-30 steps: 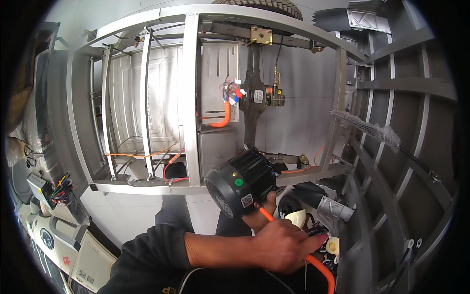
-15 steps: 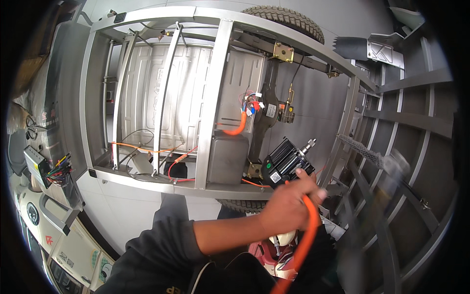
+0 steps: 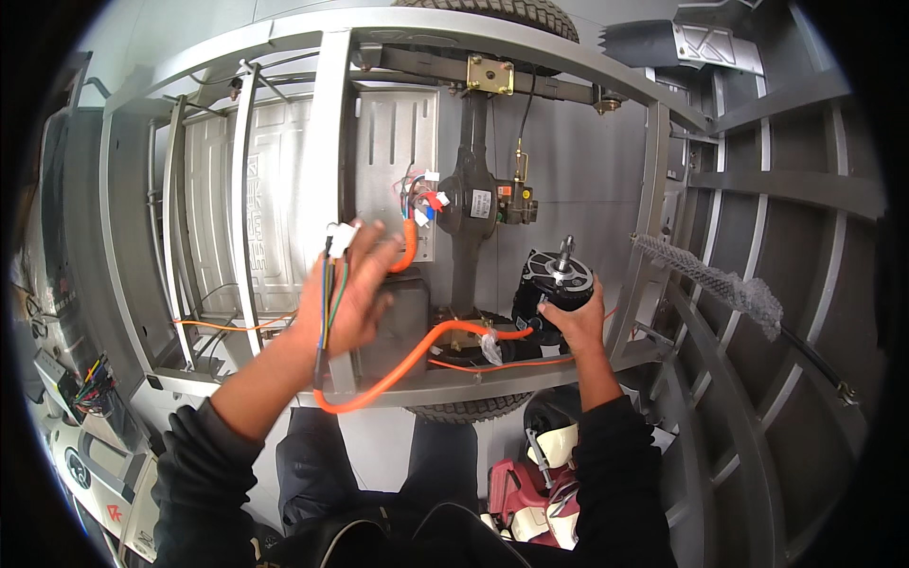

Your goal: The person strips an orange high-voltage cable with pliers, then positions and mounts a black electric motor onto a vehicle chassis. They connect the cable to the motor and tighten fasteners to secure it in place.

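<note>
My right hand (image 3: 579, 322) grips the side of a black electric motor (image 3: 554, 284), whose silver shaft points up. A thick orange cable (image 3: 417, 355) runs from the motor toward the left and bends upward, ending in loose coloured wires with a white connector (image 3: 343, 239). My left hand (image 3: 346, 298) is over the frame's crossbar with its fingers spread and slightly blurred. Those wires pass across it, and it does not look closed on them. A second orange cable end (image 3: 409, 237) with several small plugs rises near the axle (image 3: 472, 199).
A grey metal vehicle frame (image 3: 653, 218) surrounds the work, with a tyre (image 3: 511, 14) at the far side. To the right stands another slatted frame (image 3: 786, 180), with a mesh-wrapped rod (image 3: 710, 275). A red and cream vehicle (image 3: 530, 483) is below my right arm.
My left hand has moved from beside the motor to the left, and the orange cable now stretches left. The motor has tipped more upright, with my right hand visible on it. The view has shifted.
</note>
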Motion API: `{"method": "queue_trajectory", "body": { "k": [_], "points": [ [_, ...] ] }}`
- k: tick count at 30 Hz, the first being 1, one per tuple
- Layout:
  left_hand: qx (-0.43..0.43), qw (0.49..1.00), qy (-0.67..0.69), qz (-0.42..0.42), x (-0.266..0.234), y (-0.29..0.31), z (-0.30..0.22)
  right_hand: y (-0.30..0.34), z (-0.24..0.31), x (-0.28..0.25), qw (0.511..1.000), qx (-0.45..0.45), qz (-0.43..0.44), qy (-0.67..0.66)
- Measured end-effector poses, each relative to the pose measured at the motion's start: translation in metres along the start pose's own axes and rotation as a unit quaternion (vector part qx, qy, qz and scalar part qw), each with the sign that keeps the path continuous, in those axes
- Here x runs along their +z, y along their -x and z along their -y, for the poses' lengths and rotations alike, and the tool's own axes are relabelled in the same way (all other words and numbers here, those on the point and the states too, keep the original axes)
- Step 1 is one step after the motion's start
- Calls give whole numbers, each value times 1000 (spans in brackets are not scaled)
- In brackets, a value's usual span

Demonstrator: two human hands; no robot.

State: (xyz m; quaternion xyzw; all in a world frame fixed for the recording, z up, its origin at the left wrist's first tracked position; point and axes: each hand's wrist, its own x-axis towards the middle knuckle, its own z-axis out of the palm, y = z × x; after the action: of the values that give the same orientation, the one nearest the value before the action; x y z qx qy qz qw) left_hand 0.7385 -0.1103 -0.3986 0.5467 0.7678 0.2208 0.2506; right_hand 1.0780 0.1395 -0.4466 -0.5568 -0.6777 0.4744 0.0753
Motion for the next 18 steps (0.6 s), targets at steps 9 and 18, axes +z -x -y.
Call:
{"method": "queue_trajectory", "body": {
  "k": [9, 18],
  "points": [
    [-22, 988, -87, -129, 50, -137, 55, -45, -48, -1, 993, 66, 93, -1],
    [-51, 969, -165, -177, 125, -193, 89, -91, -116, 11, 971, 132, 196, -28]
  ]
}}
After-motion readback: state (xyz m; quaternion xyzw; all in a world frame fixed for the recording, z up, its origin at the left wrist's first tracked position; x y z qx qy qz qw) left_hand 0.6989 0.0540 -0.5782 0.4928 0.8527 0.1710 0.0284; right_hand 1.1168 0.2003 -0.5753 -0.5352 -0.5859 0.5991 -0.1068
